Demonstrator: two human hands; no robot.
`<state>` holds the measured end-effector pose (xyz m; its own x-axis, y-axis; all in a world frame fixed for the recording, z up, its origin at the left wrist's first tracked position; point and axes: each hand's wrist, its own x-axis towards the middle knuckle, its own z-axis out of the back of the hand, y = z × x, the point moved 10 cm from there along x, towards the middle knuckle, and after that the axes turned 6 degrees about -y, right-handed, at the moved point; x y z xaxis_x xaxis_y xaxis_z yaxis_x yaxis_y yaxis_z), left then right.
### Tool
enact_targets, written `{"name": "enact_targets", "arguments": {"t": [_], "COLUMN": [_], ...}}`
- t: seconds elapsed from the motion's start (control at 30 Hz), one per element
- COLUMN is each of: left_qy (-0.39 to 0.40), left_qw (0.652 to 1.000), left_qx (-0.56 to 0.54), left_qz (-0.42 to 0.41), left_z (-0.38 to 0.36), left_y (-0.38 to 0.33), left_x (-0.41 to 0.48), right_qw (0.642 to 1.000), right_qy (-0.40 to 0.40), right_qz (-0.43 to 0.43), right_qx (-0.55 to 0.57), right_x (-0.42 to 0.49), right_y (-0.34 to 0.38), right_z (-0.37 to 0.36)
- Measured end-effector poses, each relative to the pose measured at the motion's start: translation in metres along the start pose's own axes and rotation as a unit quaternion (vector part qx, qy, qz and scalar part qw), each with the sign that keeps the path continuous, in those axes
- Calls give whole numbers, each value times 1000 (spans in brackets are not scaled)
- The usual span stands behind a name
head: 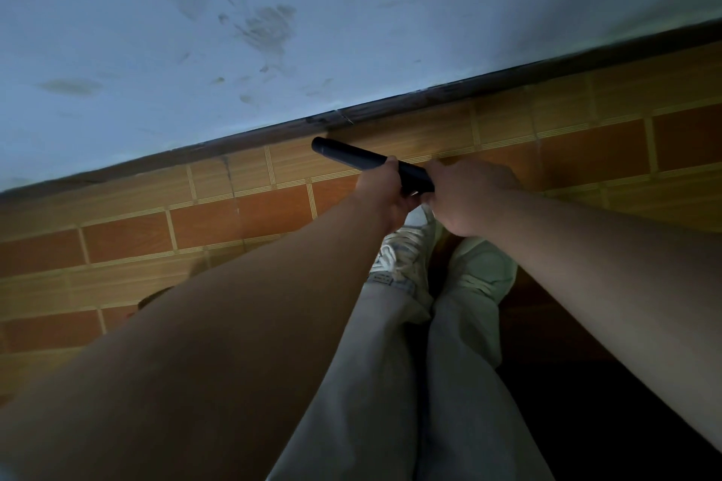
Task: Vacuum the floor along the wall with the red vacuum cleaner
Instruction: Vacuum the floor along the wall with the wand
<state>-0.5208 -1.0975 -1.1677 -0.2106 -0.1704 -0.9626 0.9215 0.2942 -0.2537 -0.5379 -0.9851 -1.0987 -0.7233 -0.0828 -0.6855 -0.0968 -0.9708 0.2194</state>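
Vacuum wand [347,156] points down at the floor [129,242], tip near the wall [234,31] base, probably for edge dust. Left hand [385,191] and right hand [465,195] both wrap round it, likely for steering.

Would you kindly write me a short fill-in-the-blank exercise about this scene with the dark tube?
1. The left hand and right hand both grip the dark tube, whose free end points toward the base of the smudged ____.
2. The floor is covered in orange and tan ____.
3. The hand nearer the tube's free end is the ____ one.

Missing words: wall; tiles; left.
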Motion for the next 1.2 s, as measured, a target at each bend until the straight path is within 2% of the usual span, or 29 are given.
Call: {"name": "enact_targets", "arguments": {"t": [0.43, 0.7, 0.8, 1.03, 1.2], "left_qy": [-21, 14, 24, 42, 62], "left_qw": [1000, 995, 990, 983, 975], "left_qx": [-11, 100, 141, 181, 211], "left_qz": [-10, 0, 9, -3, -19], "left_z": [9, -50, -70, -104, -135], "left_y": [3, 40, 59, 81, 92], "left_x": [1, -28, -39, -60, -69], "right_qw": [1000, 990, 986, 969, 957], "right_qy": [5, -2, 11, 30, 15], "right_qz": [-1, -84, -119, -166, -203], "right_qx": [11, 111, 116, 183, 207], "right_x": [-3, -44, -64, -90, -104], "right_y": [1, -71, -97, -138, -170], "right_z": [-7, -14, -19, -24, -21]}}
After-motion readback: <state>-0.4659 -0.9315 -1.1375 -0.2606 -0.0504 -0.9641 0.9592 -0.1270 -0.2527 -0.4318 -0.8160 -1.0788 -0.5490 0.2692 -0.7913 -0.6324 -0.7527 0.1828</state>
